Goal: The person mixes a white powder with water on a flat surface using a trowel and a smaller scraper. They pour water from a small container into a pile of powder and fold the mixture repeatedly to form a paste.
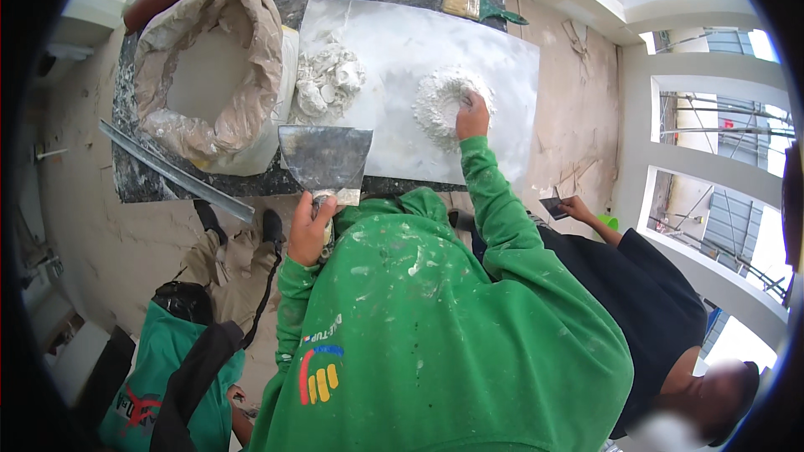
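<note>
The left hand (307, 230) is gripping a wide scraper (325, 159), blade pointing toward twelve o'clock; the bunched right hand (473, 117) is touching the white powder mound (437, 107), lying at two o'clock from the scraper; whether it is pinching any, I cannot tell.

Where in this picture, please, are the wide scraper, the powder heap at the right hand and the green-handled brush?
Wide scraper (325, 162): head view, middle of its blade.
Powder heap (441, 106): head view, its surface left of the fingers.
Green-handled brush (489, 9): head view, handle near the bristle end.
</note>
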Motion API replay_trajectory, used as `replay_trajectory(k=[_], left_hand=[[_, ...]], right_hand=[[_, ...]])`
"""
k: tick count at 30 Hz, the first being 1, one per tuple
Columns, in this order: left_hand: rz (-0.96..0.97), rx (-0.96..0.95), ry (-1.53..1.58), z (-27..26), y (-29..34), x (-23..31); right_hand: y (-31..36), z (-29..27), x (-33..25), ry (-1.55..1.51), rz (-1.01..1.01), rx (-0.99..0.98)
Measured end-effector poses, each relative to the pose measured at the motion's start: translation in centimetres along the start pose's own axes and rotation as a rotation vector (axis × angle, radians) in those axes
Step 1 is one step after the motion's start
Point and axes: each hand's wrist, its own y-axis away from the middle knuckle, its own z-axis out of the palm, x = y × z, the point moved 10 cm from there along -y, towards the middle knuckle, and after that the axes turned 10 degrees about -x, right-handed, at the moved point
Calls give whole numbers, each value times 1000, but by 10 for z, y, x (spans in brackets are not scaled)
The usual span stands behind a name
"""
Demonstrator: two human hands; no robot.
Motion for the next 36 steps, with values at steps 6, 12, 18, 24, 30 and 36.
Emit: replay_trajectory(k=[6,12,18,24,30,36], left_hand=[[28,47,-32,-6,2,-1],[9,24,-24,-8,0,-9],[59,53,46,4,-1,2],[65,7,202,12,-2,-5],[93,30,211,16,2,-1],[69,35,69,12,2,-19]], right_hand=[[22,-21,-5,-75,52,160],[-2,-2,-25,142,-31,104],[14,29,-45,128,-267,-315],[44,4,-54,507,-615,-697],[15,-28,-76,782,-906,-519],[-4,2,-68,591,-781,-624]])
